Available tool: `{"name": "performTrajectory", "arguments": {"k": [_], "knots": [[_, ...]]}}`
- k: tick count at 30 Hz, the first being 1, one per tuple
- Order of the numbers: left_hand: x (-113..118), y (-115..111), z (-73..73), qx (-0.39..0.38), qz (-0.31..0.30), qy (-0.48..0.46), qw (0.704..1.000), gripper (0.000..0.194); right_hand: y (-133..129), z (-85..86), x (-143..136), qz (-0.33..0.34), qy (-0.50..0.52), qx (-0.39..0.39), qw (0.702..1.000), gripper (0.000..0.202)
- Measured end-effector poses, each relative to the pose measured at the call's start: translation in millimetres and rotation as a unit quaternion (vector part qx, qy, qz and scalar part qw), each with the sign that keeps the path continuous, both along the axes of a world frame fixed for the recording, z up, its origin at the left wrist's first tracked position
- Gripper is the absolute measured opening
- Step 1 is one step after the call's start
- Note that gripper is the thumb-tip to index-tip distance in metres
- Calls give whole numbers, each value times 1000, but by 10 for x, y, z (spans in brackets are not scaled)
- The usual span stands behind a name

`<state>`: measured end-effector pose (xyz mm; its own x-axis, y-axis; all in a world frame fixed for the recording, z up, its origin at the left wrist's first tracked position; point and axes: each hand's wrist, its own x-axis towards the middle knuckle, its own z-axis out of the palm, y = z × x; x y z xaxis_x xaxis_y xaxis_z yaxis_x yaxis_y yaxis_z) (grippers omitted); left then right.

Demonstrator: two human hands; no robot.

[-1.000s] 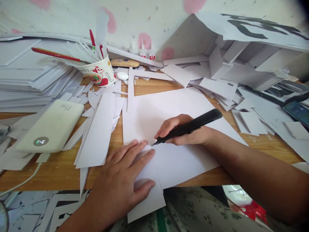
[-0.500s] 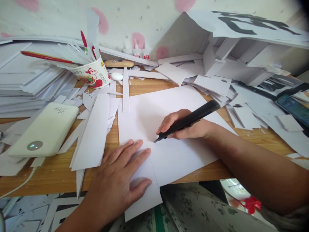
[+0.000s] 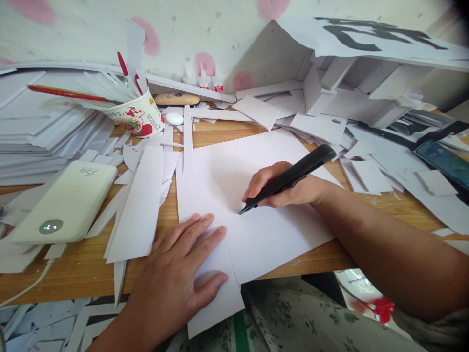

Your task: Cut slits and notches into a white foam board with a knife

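A large white sheet lies on the wooden table, with a cut line running down near its lower left part. My left hand rests flat on the white strip left of that line, fingers spread. My right hand is closed around a black utility knife, whose tip points down and left at the middle of the sheet. Whether the tip touches the paper cannot be made out. Short thin lines show on the sheet below my right hand.
A white power bank with a cable lies at left, beside paper offcuts. Behind are a paper cup of pens, small glue bottles and a white board model. A phone lies at right.
My right hand and the knife tip have shifted slightly right on the sheet. My left hand stays flat in the same place on the strip. The whole view has shifted a little.
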<state>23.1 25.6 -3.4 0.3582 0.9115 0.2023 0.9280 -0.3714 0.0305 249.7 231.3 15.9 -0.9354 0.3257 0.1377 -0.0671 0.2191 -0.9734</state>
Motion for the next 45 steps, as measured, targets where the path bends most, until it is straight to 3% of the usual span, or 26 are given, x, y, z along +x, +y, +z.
{"name": "performTrajectory", "arguments": {"k": [22,24,28,31,35,45], "knots": [[3,-5,-2,-13,14,-14,1000,59,9,37,31,-28,22,-5,999,20],[3,-10,-8,-6,13,-15,1000,59,-11,110,33,-79,100,-14,992,17],[6,-11,2,1,7,-13,1000,59,-196,198,27,-254,237,-65,935,14],[24,13,43,-6,5,-5,1000,56,-459,99,24,-320,160,-34,933,15],[77,74,82,-24,-18,1,1000,49,-713,-95,32,-333,96,54,936,19],[125,123,7,-16,-32,-15,999,51,-680,-165,30,-299,73,97,946,20]]}}
